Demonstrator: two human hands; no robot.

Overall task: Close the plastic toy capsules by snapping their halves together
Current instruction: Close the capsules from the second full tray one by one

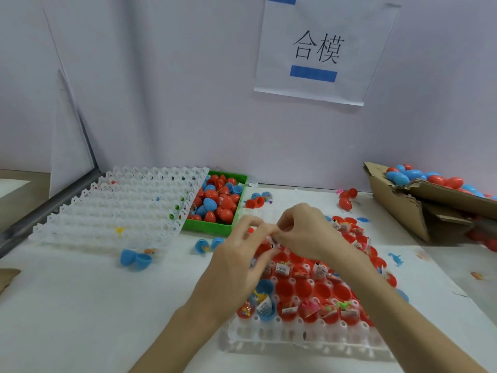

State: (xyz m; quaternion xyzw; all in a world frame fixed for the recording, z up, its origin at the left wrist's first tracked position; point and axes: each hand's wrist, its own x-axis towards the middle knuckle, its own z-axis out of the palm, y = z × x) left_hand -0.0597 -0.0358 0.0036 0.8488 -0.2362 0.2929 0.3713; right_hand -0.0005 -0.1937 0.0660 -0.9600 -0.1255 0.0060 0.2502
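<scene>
Bare table [80, 305] left; cardboard box [419, 211] blocks right.

White table [80, 305] with trays, bins and loose capsules

On it are set a filled white tray [295, 337], an empty white tray [121, 208], a green bin [215, 227], a cardboard box [403, 211], and open blue capsules [135, 258] near the left.

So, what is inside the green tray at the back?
The green tray holds a heap of closed red and blue capsules. Its floor is covered, and the white rack hides its left edge.
</scene>
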